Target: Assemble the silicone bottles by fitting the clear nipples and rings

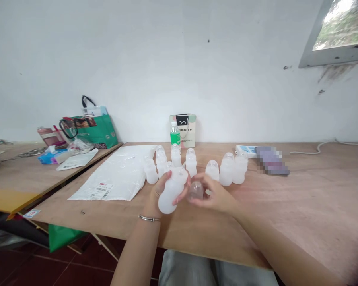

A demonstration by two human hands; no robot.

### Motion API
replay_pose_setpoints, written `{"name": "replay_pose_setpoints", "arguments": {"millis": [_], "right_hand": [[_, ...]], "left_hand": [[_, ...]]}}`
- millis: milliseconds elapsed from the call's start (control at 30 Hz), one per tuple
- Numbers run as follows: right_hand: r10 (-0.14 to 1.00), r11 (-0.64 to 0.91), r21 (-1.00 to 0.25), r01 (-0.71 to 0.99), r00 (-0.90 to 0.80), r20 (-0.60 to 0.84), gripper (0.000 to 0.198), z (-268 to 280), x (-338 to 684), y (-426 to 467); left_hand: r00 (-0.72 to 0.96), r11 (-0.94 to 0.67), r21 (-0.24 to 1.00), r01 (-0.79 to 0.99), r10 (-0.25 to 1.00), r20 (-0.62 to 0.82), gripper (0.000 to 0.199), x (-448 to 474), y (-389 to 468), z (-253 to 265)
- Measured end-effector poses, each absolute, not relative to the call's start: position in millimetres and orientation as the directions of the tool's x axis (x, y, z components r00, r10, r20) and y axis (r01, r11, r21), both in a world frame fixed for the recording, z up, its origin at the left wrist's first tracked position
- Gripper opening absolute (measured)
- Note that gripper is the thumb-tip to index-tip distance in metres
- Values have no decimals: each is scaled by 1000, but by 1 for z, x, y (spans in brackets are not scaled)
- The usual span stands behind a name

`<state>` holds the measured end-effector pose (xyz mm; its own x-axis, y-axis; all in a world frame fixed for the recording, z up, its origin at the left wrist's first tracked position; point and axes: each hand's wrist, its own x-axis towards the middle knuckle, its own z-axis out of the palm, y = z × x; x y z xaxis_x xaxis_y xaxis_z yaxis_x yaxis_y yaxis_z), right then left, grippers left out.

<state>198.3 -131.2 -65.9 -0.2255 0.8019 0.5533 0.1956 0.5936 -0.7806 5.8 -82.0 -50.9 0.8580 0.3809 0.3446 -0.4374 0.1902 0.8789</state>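
A translucent white baby bottle (169, 195) is tilted in my left hand (159, 186), whose fingers wrap round it above the table's front part. Its top, with the teat bared, leans to the right. Just right of it, my right hand (216, 194) pinches a clear domed bottle cap (196, 190), which is apart from the bottle. Behind my hands several capped baby bottles stand upright: one group (150, 170) behind the held bottle, another (227, 170) to the right.
A white plastic mailing bag (116, 169) lies left on the wooden table (310, 214). At the back stand a green-labelled water bottle (175, 136) and a paper bag (191, 131). A blurred-out flat object (270, 159) lies right, beside a white-and-blue item (246, 151). A green bag (100, 131) stands far left.
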Motion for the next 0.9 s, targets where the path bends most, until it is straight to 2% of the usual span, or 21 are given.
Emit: {"name": "replay_pose_setpoints", "arguments": {"millis": [100,167,233,300,467,667,900], "right_hand": [[781,625,-781,16,-26,624,39,-60,197,-130],[731,681,-731,-48,109,673,37,-59,197,-131],[682,730,-682,-53,136,719,39,-63,194,-134],[641,767,-639,-48,79,763,44,-71,189,-138],[586,809,-588,11,-105,804,52,-86,177,-143],[704,692,-720,-42,-176,688,52,-80,173,-145],[715,675,-733,-87,-166,679,46,-82,167,-145]], "left_hand": [[857,194,879,-436,389,339,60,2,-83,-52],[898,213,917,-337,364,245,62,3,-82,-52],[949,228,957,-180,295,108,67,6,-80,-52],[974,225,973,-59,225,8,72,8,-77,-53],[965,192,981,-8,258,-42,68,9,-76,-55],[978,142,990,8,204,-37,58,6,-73,-57],[968,116,993,33,245,-61,45,4,-72,-56]]}}
